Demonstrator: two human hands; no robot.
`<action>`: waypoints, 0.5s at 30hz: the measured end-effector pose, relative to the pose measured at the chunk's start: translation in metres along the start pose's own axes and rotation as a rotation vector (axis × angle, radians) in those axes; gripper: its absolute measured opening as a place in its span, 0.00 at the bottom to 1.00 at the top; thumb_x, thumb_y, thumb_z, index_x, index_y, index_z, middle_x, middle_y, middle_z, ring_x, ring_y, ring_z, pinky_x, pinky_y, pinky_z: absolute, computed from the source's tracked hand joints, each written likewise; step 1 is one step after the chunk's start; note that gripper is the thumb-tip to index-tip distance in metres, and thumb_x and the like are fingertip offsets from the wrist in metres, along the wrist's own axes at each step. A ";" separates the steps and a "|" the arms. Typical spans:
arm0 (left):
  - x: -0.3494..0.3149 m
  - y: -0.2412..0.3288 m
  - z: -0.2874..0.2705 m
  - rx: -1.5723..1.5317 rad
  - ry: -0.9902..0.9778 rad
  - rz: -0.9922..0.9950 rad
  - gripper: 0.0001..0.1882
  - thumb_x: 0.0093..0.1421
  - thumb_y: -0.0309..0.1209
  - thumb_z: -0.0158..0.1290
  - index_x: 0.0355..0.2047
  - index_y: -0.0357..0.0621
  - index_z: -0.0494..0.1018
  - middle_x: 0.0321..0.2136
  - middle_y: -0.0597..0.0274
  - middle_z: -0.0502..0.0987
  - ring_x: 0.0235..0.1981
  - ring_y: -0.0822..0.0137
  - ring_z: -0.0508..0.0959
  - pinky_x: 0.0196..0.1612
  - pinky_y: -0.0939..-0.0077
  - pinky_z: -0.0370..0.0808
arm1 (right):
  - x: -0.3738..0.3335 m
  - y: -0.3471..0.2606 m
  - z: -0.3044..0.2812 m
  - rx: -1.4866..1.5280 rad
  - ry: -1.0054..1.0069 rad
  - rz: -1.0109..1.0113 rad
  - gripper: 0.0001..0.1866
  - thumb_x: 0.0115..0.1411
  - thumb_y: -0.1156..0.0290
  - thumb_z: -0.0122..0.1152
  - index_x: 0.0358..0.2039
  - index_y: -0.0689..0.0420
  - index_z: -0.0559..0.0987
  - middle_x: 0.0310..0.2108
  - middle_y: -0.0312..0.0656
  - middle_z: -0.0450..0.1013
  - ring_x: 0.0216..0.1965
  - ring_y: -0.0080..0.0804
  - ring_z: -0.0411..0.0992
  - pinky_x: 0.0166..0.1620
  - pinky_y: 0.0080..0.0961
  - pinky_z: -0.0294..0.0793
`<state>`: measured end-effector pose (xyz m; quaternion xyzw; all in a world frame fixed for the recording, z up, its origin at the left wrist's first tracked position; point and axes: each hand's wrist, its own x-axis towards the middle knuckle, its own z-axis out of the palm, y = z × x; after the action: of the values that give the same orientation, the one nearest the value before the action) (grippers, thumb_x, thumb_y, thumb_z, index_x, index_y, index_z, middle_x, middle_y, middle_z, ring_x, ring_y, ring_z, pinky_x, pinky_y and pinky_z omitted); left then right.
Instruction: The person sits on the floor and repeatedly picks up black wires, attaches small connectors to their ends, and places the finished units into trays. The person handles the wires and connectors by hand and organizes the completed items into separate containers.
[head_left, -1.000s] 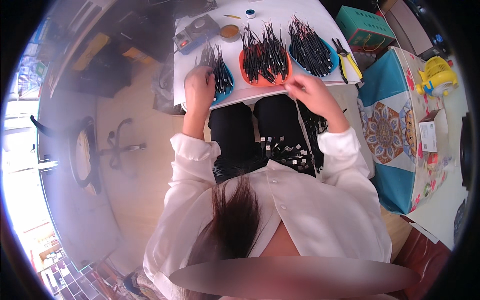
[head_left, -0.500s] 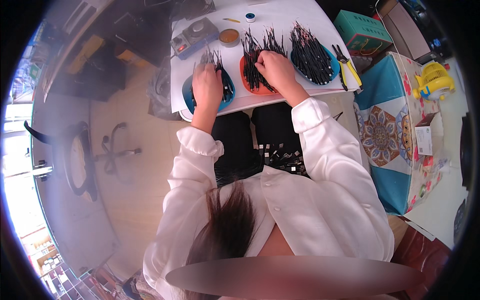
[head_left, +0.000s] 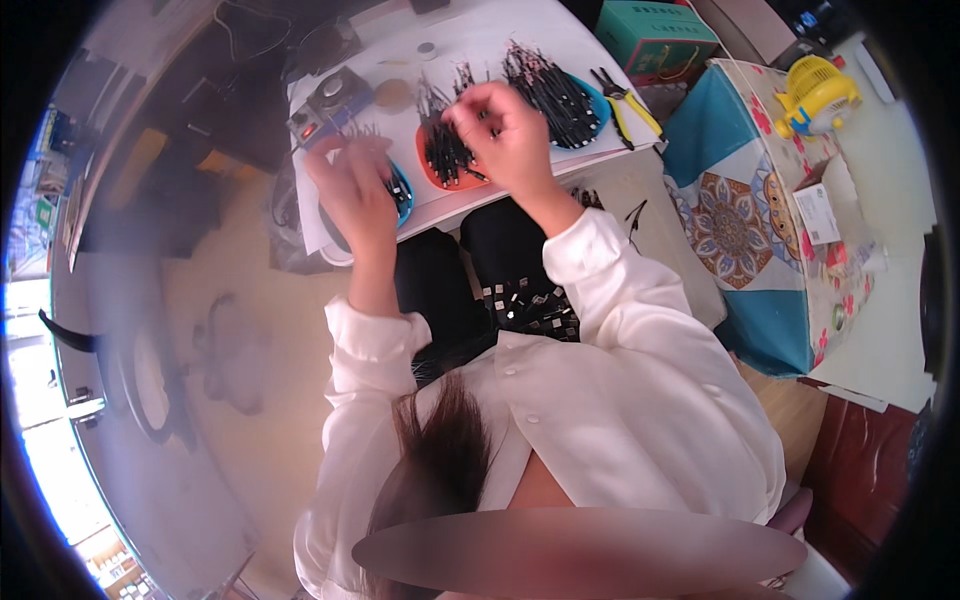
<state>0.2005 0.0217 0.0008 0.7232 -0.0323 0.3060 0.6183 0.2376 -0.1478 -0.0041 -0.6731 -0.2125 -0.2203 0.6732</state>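
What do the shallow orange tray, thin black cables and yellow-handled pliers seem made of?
Shallow orange tray: probably smooth plastic, given its even, bright colour. Thin black cables: likely matt plastic or rubber sheathing, being dull and dark. Yellow-handled pliers: perhaps plastic over metal, given the bright yellow; finish unclear.

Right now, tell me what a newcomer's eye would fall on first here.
Probably the bunches of black cables in shallow trays on the white table, one tray orange, with the right hand over it and the left hand, blurred, by the blue tray at the left. Next, likely, the bright yellow fan at the upper right.
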 end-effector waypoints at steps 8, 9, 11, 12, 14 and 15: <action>-0.072 0.023 0.041 -0.633 -0.028 -0.580 0.11 0.68 0.29 0.49 0.45 0.35 0.75 0.38 0.60 0.79 0.37 0.70 0.79 0.39 0.75 0.79 | -0.054 -0.035 -0.008 -0.247 -0.070 0.140 0.07 0.56 0.73 0.65 0.33 0.61 0.77 0.29 0.42 0.78 0.26 0.31 0.77 0.30 0.24 0.75; -0.075 0.021 0.044 -0.610 -0.021 -0.628 0.10 0.68 0.28 0.48 0.43 0.35 0.74 0.38 0.59 0.79 0.37 0.69 0.79 0.39 0.75 0.80 | -0.058 -0.034 -0.011 -0.307 -0.081 0.071 0.07 0.56 0.73 0.65 0.33 0.60 0.77 0.29 0.42 0.78 0.26 0.32 0.77 0.30 0.26 0.75; -0.078 0.019 0.046 -0.690 -0.056 -0.562 0.10 0.69 0.29 0.46 0.43 0.34 0.73 0.39 0.58 0.79 0.38 0.69 0.79 0.39 0.76 0.80 | -0.063 -0.031 -0.018 -0.420 -0.115 -0.031 0.07 0.56 0.72 0.64 0.33 0.60 0.77 0.30 0.42 0.78 0.27 0.35 0.77 0.31 0.28 0.75; -0.079 0.019 0.047 -0.704 -0.058 -0.555 0.11 0.69 0.29 0.45 0.42 0.33 0.73 0.39 0.58 0.79 0.38 0.70 0.80 0.39 0.77 0.80 | -0.063 -0.028 -0.022 -0.356 -0.172 -0.031 0.07 0.56 0.72 0.64 0.34 0.59 0.77 0.30 0.42 0.78 0.28 0.35 0.77 0.32 0.28 0.75; -0.077 0.017 0.050 -0.659 -0.054 -0.555 0.10 0.71 0.29 0.42 0.41 0.36 0.70 0.39 0.57 0.79 0.38 0.68 0.80 0.39 0.76 0.80 | -0.058 -0.020 -0.035 -0.223 -0.284 -0.023 0.07 0.57 0.71 0.64 0.34 0.58 0.78 0.30 0.42 0.78 0.29 0.36 0.77 0.33 0.28 0.75; -0.078 0.016 0.052 -0.655 -0.055 -0.547 0.09 0.71 0.29 0.41 0.40 0.36 0.69 0.38 0.57 0.78 0.38 0.68 0.80 0.40 0.76 0.80 | -0.054 -0.016 -0.043 -0.168 -0.321 0.073 0.07 0.57 0.73 0.65 0.36 0.60 0.80 0.30 0.39 0.78 0.31 0.23 0.76 0.35 0.22 0.75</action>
<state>0.1519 -0.0557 -0.0250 0.4784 0.0487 0.0847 0.8727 0.1839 -0.1899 -0.0230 -0.7607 -0.2735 -0.1026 0.5797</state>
